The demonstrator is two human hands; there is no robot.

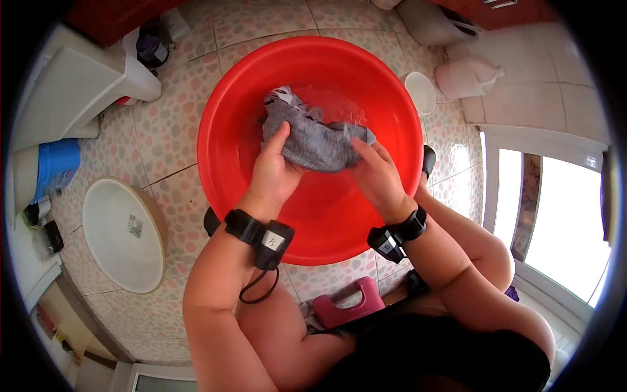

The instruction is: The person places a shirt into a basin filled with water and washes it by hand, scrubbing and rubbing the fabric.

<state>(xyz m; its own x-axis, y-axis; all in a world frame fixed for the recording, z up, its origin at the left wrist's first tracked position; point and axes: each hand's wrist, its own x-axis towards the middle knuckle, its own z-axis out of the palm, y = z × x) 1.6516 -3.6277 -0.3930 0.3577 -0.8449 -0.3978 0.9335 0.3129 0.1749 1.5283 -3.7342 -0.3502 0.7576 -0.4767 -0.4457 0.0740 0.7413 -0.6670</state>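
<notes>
A wet grey cloth [317, 144] is stretched between my two hands above the large red basin [215, 189]. My left hand [275, 171] grips its left part, thumb on top and fingers hidden underneath. At the right end, my right hand [375, 171] pinches the cloth between thumb and fingers. A whitish patch with dark marks shows at the cloth's upper left corner. Rippled water [336, 104] glints in the basin behind the cloth. What kind of garment or cloth it is, I cannot tell.
A white round basin [108, 235] stands on the tiled floor at left. Beyond the red basin, to the right, are a small white bowl [420, 93] and a pinkish jug [467, 77]. A blue container [57, 166] sits far left. A pink stool [353, 307] lies near my legs.
</notes>
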